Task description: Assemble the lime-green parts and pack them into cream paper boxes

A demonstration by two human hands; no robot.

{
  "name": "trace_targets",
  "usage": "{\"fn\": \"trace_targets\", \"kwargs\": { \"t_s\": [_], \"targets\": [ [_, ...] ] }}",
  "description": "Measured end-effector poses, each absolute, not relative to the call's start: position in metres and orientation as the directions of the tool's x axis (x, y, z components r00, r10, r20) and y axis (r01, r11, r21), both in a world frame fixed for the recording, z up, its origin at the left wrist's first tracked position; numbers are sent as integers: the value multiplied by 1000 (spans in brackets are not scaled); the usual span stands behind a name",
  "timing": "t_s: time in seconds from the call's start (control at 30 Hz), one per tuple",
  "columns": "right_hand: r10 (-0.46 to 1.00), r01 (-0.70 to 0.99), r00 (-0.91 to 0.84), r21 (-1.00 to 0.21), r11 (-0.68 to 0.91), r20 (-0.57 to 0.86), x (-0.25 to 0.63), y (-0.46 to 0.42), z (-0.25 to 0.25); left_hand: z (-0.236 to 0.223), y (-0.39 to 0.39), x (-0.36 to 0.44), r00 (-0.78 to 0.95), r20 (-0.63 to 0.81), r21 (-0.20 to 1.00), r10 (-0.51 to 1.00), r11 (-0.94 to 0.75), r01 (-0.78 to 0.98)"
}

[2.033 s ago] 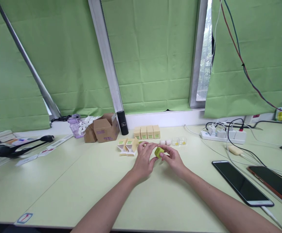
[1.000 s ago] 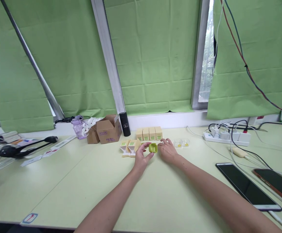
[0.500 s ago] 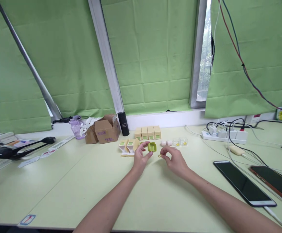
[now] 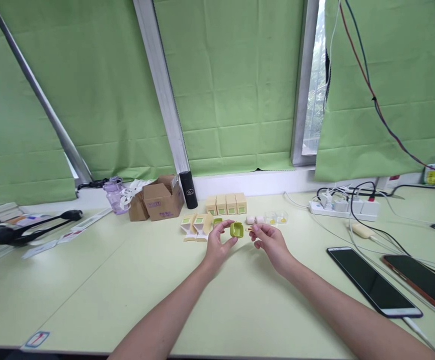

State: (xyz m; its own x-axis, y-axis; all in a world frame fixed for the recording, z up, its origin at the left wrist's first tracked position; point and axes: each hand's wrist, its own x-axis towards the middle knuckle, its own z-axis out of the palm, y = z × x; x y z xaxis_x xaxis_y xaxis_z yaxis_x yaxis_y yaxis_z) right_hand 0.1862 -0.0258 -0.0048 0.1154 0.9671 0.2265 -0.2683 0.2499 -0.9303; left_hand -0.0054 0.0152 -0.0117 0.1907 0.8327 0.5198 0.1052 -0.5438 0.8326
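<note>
Green cup [image 4: 236,230]: over the desk [image 4: 247,310], between both hands, open side toward me.
Left hand [image 4: 218,245]: I see it grasping the cup from the left.
Right hand [image 4: 272,246]: pinching a small yellowish piece [image 4: 249,229] just beside the cup.
Cream boxes [image 4: 231,201]: four, in a row behind the hands.

Office-like room suggested by long pale desk [image 4: 142,300]; power strip [image 4: 343,215] crowded with plugs [image 4: 341,205] seen beyond and right of right hand [image 4: 274,248], cabled phone [image 4: 373,280] laid nearer; papers [image 4: 9,212] stacked well left of left hand [image 4: 217,249]; windows [image 4: 314,115] beyond hands mostly covered by green blinds [image 4: 225,90].
</note>
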Motion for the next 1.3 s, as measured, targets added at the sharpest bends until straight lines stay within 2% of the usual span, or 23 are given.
{"fn": "trace_targets", "kwargs": {
  "t_s": [0.1,0.2,0.37,0.53,0.77,0.9,1.13,1.3],
  "targets": [
    [980,-317,139,-932,177,140,189,-23,-8,-12,14,-5,186,515,836,837,-538,108],
    [982,-326,149,-932,159,116,192,-21,-10,-12,14,-5,178,511,840,841,-533,107],
    [971,-343,115,-908,238,211,192,-23,-7,-11,12,-4,184,514,835,838,-538,115],
    [926,-258,111,-889,378,362,187,-26,-6,-10,10,-4,188,533,824,825,-557,107],
    [884,-85,108,-882,464,454,183,-27,-13,-8,5,-1,207,550,811,809,-576,102],
    [849,104,109,-855,508,517,183,-33,-11,-7,3,0,222,559,809,799,-584,64],
    [697,397,10,-643,655,717,186,-36,-11,-5,-3,2,247,578,787,778,-611,82],
    [613,602,-31,-475,642,789,188,-36,-13,-3,-7,3,260,576,783,775,-614,96]
  ]
}}
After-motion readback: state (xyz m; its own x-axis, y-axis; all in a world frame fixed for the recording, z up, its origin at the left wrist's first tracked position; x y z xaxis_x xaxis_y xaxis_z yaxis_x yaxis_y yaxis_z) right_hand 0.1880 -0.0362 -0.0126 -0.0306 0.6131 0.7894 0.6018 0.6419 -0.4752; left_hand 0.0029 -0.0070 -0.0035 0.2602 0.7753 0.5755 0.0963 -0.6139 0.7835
